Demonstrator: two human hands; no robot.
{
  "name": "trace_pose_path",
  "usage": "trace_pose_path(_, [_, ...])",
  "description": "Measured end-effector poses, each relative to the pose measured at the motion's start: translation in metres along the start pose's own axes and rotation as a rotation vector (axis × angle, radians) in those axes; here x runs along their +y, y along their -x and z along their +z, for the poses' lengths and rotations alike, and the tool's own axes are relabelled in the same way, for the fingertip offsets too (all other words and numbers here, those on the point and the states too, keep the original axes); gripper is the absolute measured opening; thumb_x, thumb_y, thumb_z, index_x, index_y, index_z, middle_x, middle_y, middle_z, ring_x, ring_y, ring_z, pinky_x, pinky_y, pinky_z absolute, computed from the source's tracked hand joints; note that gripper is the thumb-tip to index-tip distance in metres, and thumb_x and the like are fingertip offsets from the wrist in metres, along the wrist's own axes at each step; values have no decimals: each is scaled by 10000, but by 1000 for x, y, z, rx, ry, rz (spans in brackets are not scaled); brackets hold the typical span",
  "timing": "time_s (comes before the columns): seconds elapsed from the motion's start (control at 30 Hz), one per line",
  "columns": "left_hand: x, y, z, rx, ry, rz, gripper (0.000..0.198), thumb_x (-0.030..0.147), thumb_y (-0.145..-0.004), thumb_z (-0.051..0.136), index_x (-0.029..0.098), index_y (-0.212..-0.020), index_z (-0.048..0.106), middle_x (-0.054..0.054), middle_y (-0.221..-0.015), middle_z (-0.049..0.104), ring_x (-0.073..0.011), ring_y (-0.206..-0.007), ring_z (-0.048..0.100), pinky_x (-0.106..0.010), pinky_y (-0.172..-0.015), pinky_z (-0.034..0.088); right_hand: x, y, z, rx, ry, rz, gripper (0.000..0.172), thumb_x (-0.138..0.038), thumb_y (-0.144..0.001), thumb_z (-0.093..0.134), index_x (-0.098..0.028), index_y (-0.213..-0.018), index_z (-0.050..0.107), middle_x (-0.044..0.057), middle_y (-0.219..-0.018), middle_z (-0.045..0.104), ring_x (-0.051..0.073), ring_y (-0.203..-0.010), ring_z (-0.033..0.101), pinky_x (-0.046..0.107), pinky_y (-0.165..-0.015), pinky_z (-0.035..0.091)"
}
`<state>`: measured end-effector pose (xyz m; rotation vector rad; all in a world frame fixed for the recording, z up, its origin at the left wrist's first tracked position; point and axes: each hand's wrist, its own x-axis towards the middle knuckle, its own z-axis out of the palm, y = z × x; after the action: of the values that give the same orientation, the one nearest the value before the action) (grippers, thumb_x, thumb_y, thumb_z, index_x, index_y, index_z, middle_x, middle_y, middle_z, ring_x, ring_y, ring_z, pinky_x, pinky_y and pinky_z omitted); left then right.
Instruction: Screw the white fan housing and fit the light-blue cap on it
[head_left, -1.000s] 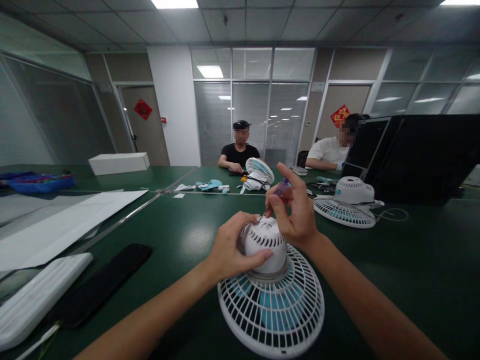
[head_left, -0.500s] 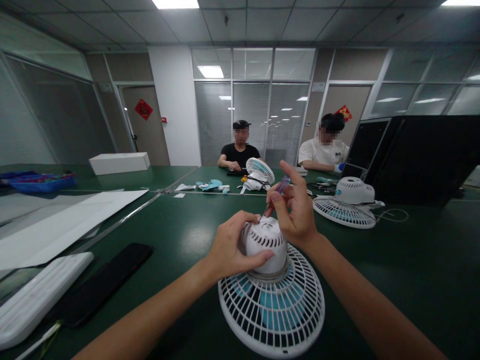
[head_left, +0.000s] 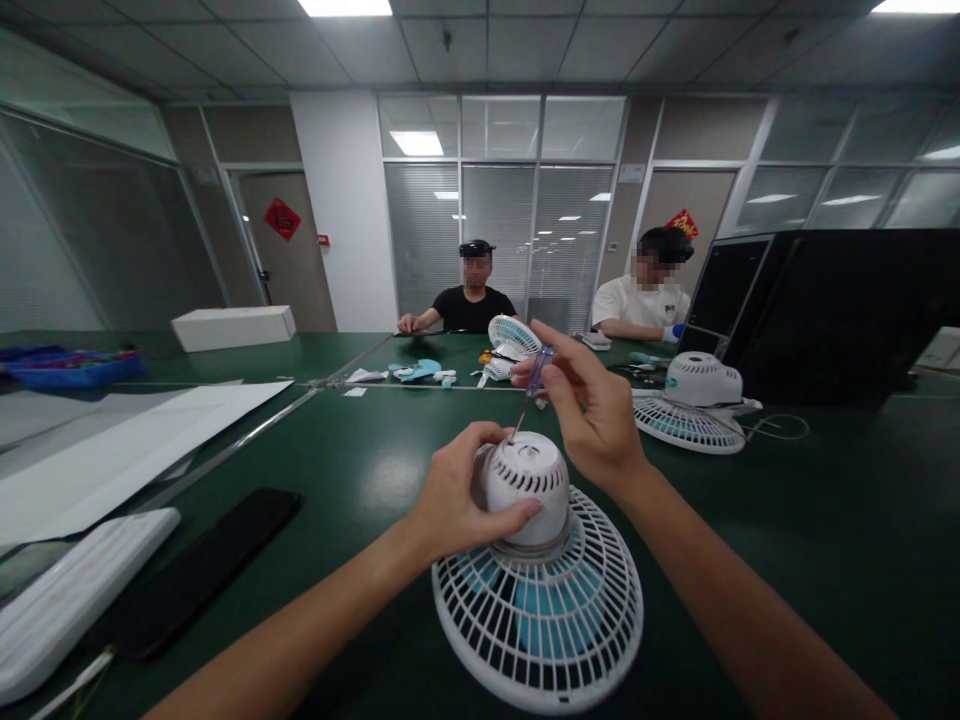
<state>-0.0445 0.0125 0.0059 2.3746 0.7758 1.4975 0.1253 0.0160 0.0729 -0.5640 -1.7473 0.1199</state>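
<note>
A white fan (head_left: 529, 490) lies grille down on the green table, its rounded motor housing upward and light-blue blades visible through the grille. Wrapped around the left side of the housing is my left hand (head_left: 461, 490), thumb across the front. My right hand (head_left: 592, 410) grips a screwdriver (head_left: 538, 372) by its clear purple handle, above the housing. The thin shaft slants down to the top left of the housing, close to my left fingertips. Whether the tip sits in a screw is too small to tell.
A second white fan (head_left: 697, 405) lies at right before a black monitor-like panel (head_left: 840, 310). Farther back are another fan (head_left: 514, 345), light-blue parts (head_left: 421, 371) and two seated people. At left are a black phone-like slab (head_left: 214, 570), a white power strip (head_left: 82, 600) and paper sheets (head_left: 187, 440).
My right hand has shifted and turned, bringing the screwdriver more upright over the housing. My left hand keeps its hold. Across the table, the person in black has reached an arm out toward the left.
</note>
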Motion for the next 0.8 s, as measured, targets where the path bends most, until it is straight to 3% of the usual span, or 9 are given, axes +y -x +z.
trace_pose_path(0.17, [-1,2,1,-15,18,-6,536,393,-696,759,194,-1127,509,-103,-1112,676,-266,-1013,661,-426,-896,528,-2,-1,1,68,-24,25,315,-298,-900,639,-302,-1213,600,9,-987,675,138,-664,704,276,-597,606])
trace_pose_path(0.37, [-1,2,2,-43,26,5,561,372,-722,731,188,-1204,511,-120,-1171,665,-274,-1058,652,-440,-938,517,-5,-1,-1,-45,-45,35,383,-262,-990,452,-318,-1362,526,41,-1092,667,161,-816,721,314,-698,616])
trace_pose_path(0.47, [-1,2,2,-51,27,3,563,369,-725,723,194,-1221,521,-126,-1196,662,-288,-1088,647,-456,-956,510,-3,-1,-1,-36,-58,80,406,-276,-967,507,-331,-1369,508,30,-1038,660,153,-742,718,291,-630,614])
trace_pose_path(0.6, [-2,1,1,-51,24,29,534,378,-733,723,198,-1201,539,-127,-1200,667,-294,-1106,648,-464,-962,513,-2,-1,1,45,-46,86,347,-327,-902,634,-330,-1242,565,4,-994,619,127,-640,703,235,-522,585])
trace_pose_path(0.8, [-2,-1,-2,-55,-15,54,489,379,-727,739,186,-1141,565,-130,-1163,697,-288,-1069,673,-453,-937,533,-5,0,1,-20,-4,67,324,-271,-977,490,-311,-1294,545,18,-1006,662,134,-690,723,253,-579,595])
